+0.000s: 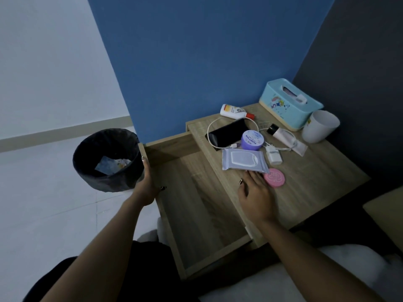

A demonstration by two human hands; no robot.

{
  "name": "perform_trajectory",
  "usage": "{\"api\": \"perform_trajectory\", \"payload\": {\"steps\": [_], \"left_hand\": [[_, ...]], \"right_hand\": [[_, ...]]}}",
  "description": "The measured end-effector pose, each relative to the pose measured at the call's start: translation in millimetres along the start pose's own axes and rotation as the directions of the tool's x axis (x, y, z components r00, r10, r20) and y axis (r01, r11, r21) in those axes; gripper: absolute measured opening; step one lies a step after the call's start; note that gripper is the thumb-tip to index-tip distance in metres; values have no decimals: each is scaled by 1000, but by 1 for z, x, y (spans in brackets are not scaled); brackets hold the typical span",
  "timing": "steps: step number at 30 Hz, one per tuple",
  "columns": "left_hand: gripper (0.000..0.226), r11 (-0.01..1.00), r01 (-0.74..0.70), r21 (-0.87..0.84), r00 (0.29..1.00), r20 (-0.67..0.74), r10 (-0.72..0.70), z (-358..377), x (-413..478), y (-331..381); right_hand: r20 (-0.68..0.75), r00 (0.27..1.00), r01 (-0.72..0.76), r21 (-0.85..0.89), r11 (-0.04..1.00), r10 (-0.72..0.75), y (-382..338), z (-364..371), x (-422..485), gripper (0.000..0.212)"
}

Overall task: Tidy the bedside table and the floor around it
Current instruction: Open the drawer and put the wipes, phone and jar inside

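Head cam: your L hand [148, 182] grips the front panel of the pulled-out drawer [196, 214], thumb inside. Your R hand [255, 192] lies flat on the bedside table [316, 177], fingers straight. Its tips touch the wipes pack [243, 160] at 12 o'clock, w/ the pink compact [274, 177] just beside at 2. At the table's 9 o'clock the bin [106, 160] sits on the floor, scraps inside.

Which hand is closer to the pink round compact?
Right. The right hand rests beside the pink compact; the left hand grips the outer edge of the open drawer.
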State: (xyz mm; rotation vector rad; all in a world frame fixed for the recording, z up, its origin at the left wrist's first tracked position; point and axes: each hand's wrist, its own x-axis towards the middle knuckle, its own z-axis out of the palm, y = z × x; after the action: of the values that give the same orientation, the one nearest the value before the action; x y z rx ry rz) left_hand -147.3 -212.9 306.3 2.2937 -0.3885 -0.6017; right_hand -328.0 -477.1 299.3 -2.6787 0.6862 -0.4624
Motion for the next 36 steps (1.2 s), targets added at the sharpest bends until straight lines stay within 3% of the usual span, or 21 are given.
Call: {"api": "perform_trajectory", "payload": {"steps": [3, 7, 11, 15, 21, 25, 28, 32, 36], "left_hand": [[120, 1000, 28, 4, 1000, 7, -28, 0, -2, -4], [128, 994, -11, 107, 1000, 8, 10, -3, 7, -3], [110, 997, -40, 71, 996, -82, 46, -10, 22, 1], [82, 995, 86, -49, 984, -152, -92, -8, 36, 5], [63, 976, 167, -139, 954, -229, -195, -4, 52, -1], [46, 932, 172, -319, 910, -312, -274, 3, 63, -4], [41, 900, 132, -416, 876, -376, -302, 10, 67, -3], [45, 913, 111, -392, 857, -427, -288, 14, 70, -4], [50, 922, 131, -365, 871, -402, -283, 14, 70, -5]], "right_hand": [[-18, 999, 28, 50, 998, -27, -2, -2, -6, 39], [-158, 976, 164, 75, 984, -150, -8, -18, 2, 34], [37, 979, 201, 26, 979, -202, -15, -42, 54, 57], [307, 941, 135, 53, 989, -145, -5, -51, 98, 76], [418, 880, 293, -107, 950, -224, 10, -53, 118, 77], [587, 796, 287, -155, 945, -145, 11, -61, 120, 92], [610, 777, 370, -236, 899, -160, 9, -60, 116, 88], [533, 823, 390, -280, 877, -196, 10, -59, 120, 84], [554, 812, 422, -344, 838, -181, 14, -57, 119, 86]]}}
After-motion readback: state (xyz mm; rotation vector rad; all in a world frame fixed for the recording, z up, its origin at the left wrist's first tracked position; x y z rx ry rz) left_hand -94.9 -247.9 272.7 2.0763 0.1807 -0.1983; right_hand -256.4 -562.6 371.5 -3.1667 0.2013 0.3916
